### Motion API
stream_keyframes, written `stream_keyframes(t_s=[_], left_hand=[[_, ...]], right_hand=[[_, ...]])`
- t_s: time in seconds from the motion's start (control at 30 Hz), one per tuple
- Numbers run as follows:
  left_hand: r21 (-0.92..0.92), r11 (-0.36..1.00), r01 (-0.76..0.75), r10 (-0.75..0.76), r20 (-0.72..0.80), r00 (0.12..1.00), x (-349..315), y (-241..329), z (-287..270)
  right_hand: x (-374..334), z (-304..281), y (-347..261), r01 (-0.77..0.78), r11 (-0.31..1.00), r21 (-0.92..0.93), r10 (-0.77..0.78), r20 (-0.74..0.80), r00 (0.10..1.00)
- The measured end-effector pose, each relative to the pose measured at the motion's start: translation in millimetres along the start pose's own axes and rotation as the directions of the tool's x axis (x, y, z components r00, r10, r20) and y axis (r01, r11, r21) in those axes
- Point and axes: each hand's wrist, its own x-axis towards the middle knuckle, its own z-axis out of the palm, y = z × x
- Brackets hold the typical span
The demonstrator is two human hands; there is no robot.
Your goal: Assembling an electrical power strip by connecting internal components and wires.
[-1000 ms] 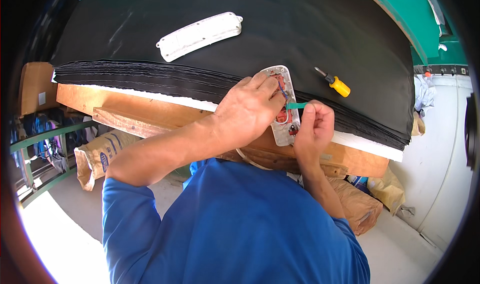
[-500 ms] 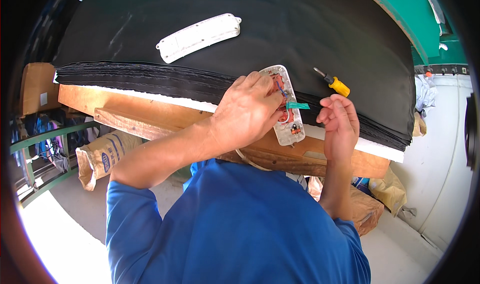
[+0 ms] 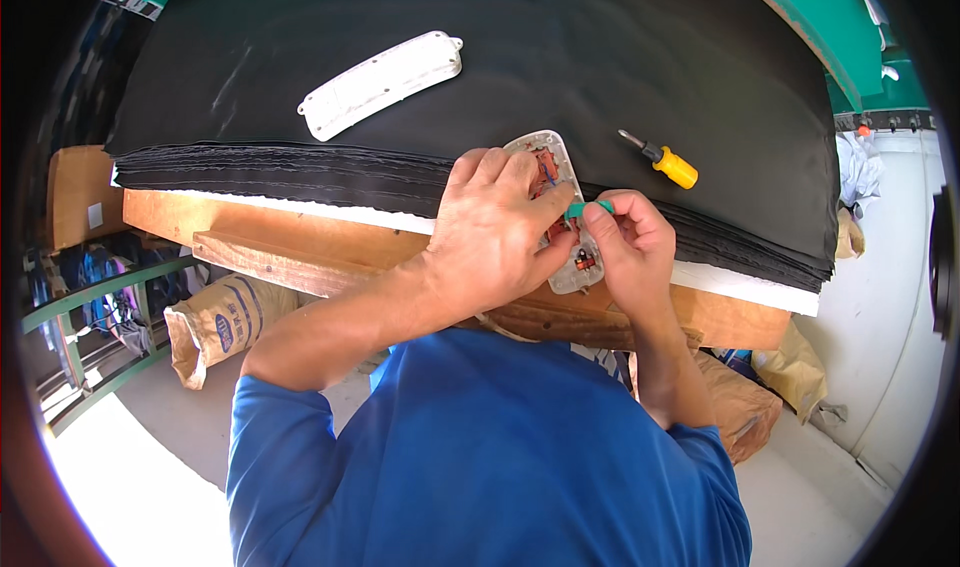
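Observation:
The opened white power strip housing (image 3: pixel 567 155) lies at the front edge of the black sheet stack, with reddish inner parts, wires and a small switch piece showing. My left hand (image 3: pixel 490 222) is closed over its left side, hiding much of the inside. A strip of green tape (image 3: pixel 588 209) stands out from the wires. Thumb and fingers of my right hand (image 3: pixel 635 242) pinch its right end, above the housing. Further left and back rests a long white cover (image 3: pixel 382 84) with screw holes. To the right lies a screwdriver (image 3: pixel 672 165) with a yellow and black handle.
The black sheets (image 3: pixel 740 97) are piled on a wooden bench (image 3: pixel 160 217) whose edge runs along my front. Below at left stands a paper sack (image 3: pixel 225 322), near a cardboard box (image 3: pixel 78 197). More sacks (image 3: pixel 790 367) sit under the right end. Green metal frames the back right.
My right hand has moved left and taken hold of the green tape's end. My left hand stays on the housing. The whole view has shifted slightly.

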Motion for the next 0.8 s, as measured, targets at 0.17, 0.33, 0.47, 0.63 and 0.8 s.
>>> stream_keyframes(t_s=[0.17, 0.33, 0.47, 0.63, 0.8], left_hand=[[-0.018, 0.999, 0.047, -0.046, 0.057, 0.997, -3.8, -1.0, 0.5], [-0.063, 0.998, 0.002, -0.001, 0.021, 1.000, 2.3, -1.5, -3.0], [-0.063, 0.998, 0.010, -0.007, 0.054, 0.999, 3.5, -1.6, -10.4], [-0.069, 0.998, -0.011, 0.013, 0.034, 0.999, 7.1, 4.2, -17.8], [-0.225, 0.974, -0.008, 0.012, 0.018, 1.000, 13.3, 23.4, -13.3]], right_hand=[[2.1, 2.7, -2.0, -0.040, 0.999, 0.032, 0.042, -0.082, 0.996], [4.9, -26.8, -6.6, -0.033, 0.999, 0.030, 0.040, -0.260, 0.965], [-9.9, -27.9, -17.5, -0.041, 0.995, 0.094, 0.047, -0.063, 0.997], [-17.0, -28.8, -23.3, -0.009, 0.995, 0.102, 0.015, -0.052, 0.999], [-22.2, -26.8, -24.5, 0.012, 0.995, 0.103, -0.007, -0.050, 0.999]])
